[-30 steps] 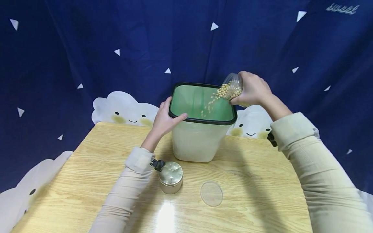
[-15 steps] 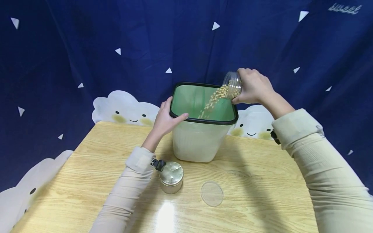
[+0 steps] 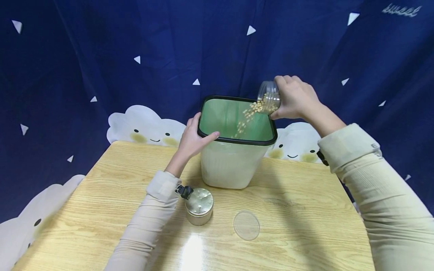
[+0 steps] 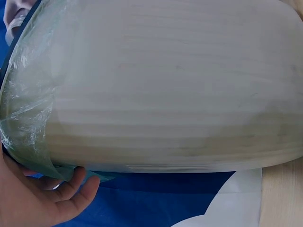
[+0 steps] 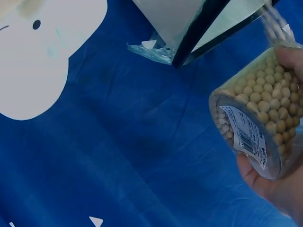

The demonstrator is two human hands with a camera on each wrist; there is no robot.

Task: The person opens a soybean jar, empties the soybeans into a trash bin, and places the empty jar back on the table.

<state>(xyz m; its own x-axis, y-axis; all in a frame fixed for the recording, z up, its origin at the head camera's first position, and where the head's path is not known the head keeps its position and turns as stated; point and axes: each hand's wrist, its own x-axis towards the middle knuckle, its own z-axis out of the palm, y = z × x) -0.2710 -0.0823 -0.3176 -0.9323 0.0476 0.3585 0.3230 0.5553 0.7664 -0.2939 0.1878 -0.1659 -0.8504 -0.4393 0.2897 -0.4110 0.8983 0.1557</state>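
Observation:
My right hand (image 3: 297, 98) grips a clear plastic jar (image 3: 268, 92), tipped over the right side of a waste bin (image 3: 234, 165). Soybeans (image 3: 249, 114) stream from its mouth into the bin. In the right wrist view the jar's labelled base (image 5: 246, 135) faces the camera, and many soybeans (image 5: 270, 97) show inside. With my left hand (image 3: 190, 142) I hold the bin's left front corner, thumb over the black rim (image 3: 237, 141). A thin green liner bag (image 3: 223, 113) lines the bin; its clear-looking edge (image 4: 28, 109) hangs outside. The bin's bottom is hidden.
On the wooden table (image 3: 129, 177), a round tin-like container (image 3: 199, 207) with a silvery top stands near my left wrist. A clear round lid (image 3: 246, 225) lies to its right. Behind the table hangs a blue curtain (image 3: 169, 49) with cloud shapes (image 3: 145, 126).
My right hand has risen slightly and tilted the jar further, so the bean stream grew, then thinned a little. The left hand and bin have stayed nearly still.

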